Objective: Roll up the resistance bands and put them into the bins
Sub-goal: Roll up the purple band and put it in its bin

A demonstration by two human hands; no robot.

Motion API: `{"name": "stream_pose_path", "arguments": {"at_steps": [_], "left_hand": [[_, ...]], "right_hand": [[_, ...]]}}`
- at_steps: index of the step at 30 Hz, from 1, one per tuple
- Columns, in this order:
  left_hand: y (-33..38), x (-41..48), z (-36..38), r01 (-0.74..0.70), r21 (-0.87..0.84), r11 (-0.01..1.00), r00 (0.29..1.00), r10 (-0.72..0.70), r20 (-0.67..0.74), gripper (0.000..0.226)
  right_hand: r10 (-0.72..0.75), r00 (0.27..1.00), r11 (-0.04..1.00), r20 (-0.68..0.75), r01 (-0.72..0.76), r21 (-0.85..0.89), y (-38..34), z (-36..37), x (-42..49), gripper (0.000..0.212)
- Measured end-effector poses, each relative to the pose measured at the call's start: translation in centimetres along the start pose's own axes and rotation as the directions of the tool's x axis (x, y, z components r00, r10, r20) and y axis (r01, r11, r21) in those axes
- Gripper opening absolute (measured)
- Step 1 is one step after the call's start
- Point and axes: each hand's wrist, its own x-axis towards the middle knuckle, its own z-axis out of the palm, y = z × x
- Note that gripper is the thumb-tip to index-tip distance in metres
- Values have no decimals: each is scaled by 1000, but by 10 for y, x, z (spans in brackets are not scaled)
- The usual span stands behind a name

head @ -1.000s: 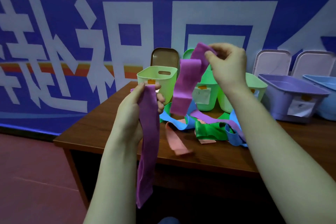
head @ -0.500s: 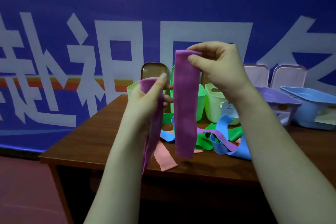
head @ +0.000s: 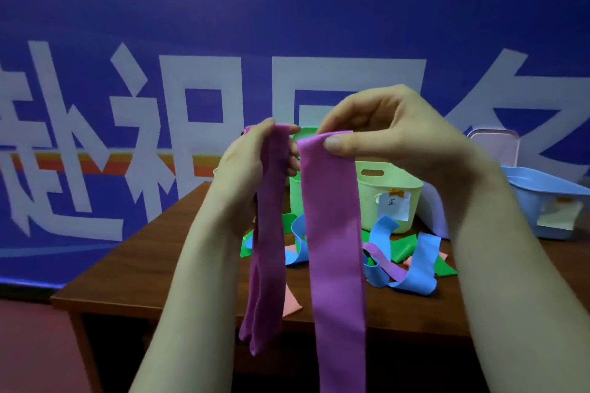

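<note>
Left hand [head: 245,169], right hand [head: 399,137] each pinch purple band [head: 332,233] top edge; strands hang free before table [head: 134,265] edge.

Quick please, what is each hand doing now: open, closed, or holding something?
Left hand: grips the narrower purple band strip at its top.
Right hand: pinches the wider purple band strip at its top.

- Two hands: left hand [head: 242,169], right hand [head: 399,137].
- One purple band [head: 332,233], hanging in two strands.
- One table [head: 134,265].
- At least three bins: pale green bin [head: 399,179], bright green bin [head: 294,198], blue bin [head: 536,191].
- Loose bands [head: 418,265]: too tangled to count.
</note>
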Motion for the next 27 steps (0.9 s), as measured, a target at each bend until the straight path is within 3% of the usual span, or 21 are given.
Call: {"name": "stream_pose_path", "arguments": {"at_steps": [3, 7, 14, 27], "left_hand": [[-1, -2, 2, -25, 42, 999, 998, 23, 50, 39], [-3, -7, 7, -28, 28, 999, 994, 25, 104, 46], [-8, -9, 11, 22, 25, 999, 999, -24, 45, 51], [-14, -6, 17, 90, 24, 996, 991, -92, 94, 65]], "right_hand": [[-40, 999, 999, 15, 40, 11, 0, 7, 1, 12], [-121, 990, 965, -78, 98, -244, 10, 15, 5, 12], [-171, 957, 924, -236, 73, -375, 17, 22, 8, 11], [-188, 940, 914, -284, 62, -401, 25, 21, 9, 10]]}}
